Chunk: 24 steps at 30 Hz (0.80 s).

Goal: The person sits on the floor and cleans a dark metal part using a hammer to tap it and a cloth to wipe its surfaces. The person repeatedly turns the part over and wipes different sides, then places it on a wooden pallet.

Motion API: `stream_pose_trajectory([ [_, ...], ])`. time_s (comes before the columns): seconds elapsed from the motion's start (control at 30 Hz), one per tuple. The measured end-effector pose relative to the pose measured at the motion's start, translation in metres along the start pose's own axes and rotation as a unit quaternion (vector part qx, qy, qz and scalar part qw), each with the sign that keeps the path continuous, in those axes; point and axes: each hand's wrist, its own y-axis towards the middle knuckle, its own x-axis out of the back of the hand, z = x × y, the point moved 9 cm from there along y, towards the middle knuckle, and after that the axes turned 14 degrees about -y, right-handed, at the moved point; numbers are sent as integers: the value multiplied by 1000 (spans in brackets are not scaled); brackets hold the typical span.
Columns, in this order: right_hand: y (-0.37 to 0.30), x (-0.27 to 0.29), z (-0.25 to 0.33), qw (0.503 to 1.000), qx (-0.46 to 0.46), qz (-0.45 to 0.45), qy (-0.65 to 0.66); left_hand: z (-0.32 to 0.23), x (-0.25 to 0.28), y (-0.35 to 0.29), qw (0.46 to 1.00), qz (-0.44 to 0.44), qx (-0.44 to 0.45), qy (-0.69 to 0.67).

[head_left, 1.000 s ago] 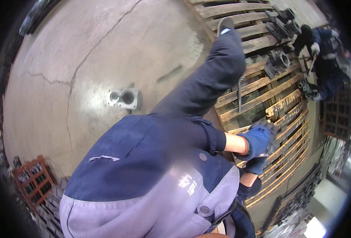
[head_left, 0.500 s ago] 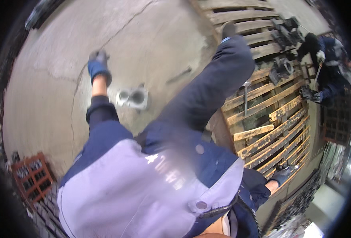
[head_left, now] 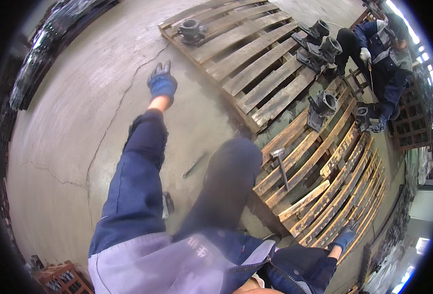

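My left hand [head_left: 161, 82], in a blue and grey work glove, reaches forward over the concrete floor, its fingers spread and nothing in them. Beyond it, a dark metal casting with a round bore [head_left: 192, 32] stands on the corner of the far pallet. My right hand [head_left: 344, 238], gloved too, rests at the near end of the yellowed pallet, fingers stretched out over the slats. A hammer [head_left: 281, 169] lies on that pallet. On the floor by my knee is a dark slender bar [head_left: 195, 165]. A light grey casting [head_left: 167, 205] is mostly hidden behind my left arm.
The weathered wooden pallet [head_left: 248, 46] and the yellowed slatted pallet [head_left: 304, 201] adjoin. Several castings stand on them, one upright [head_left: 324, 104]. At the right a co-worker [head_left: 388, 63] bends over a casting with a rod-like tool. A rust-brown crate [head_left: 62, 279] stands lower left.
My view has swung and my body has shifted. My left hand has moved from near the light grey casting toward the far pallet, its fingers now spread. My right hand stays at the near pallet.
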Motion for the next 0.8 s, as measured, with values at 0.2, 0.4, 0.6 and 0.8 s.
stream_pose_trajectory([
  [0.2, -65, 12, 59, 994, 84, 12, -73, -47, -92, 128, 987, 91, -5, 132],
  [0.4, -81, 0, 121, 912, 140, -15, -386, -34, -166, 253, 996, -3, -49, 77],
  [0.6, -85, -26, 156, 867, 213, -28, -449, -27, -215, 343, 992, 36, -93, 74],
  [0.8, -83, -12, 174, 887, 153, -65, -430, -18, -257, 389, 975, 144, -149, 85],
])
